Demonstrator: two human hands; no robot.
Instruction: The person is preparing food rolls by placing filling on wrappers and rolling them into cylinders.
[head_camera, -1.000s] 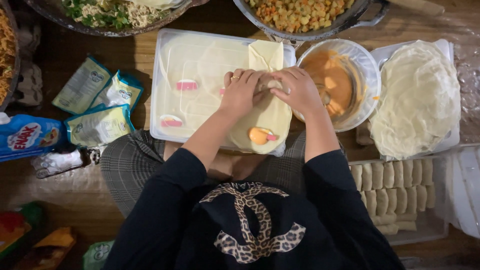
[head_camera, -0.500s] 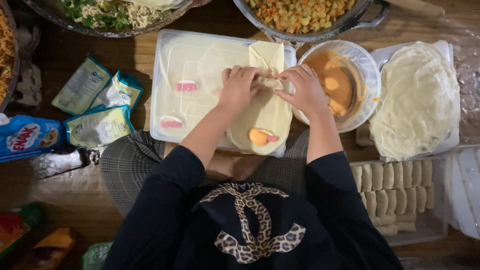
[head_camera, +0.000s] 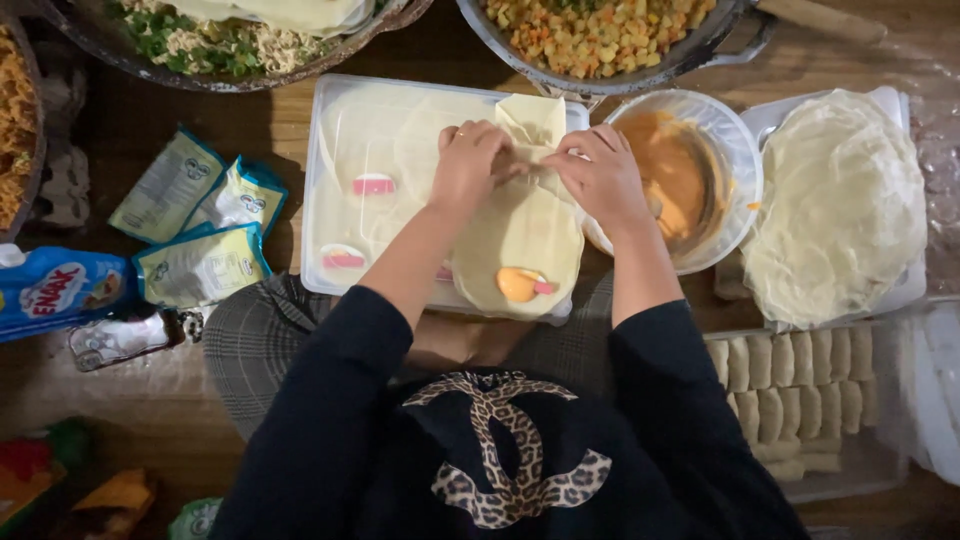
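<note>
My left hand and my right hand meet over the thin, pale, round dough wrapper that lies on the white rectangular plastic board in front of me. The fingers of both hands are curled in narrow and pinch the far edge of the wrapper, where a folded flap of dough stands up between them; my thumbs are tucked under and I cannot tell just how they grip. At the near end of the wrapper sits a small dab of orange filling with a pink piece beside it, apart from my fingers. Two pink-and-white slices lie on the bare left part of the board. Just beside my right hand is a clear plastic bowl of orange sauce, and to the right of that a stack of round pale wrappers on a white tray. Nearer to me on the right, a clear box holds rows of finished pale rolls. Green seasoning sachets lie left of the board, and a metal pan of diced vegetables stands beyond it.
</note>
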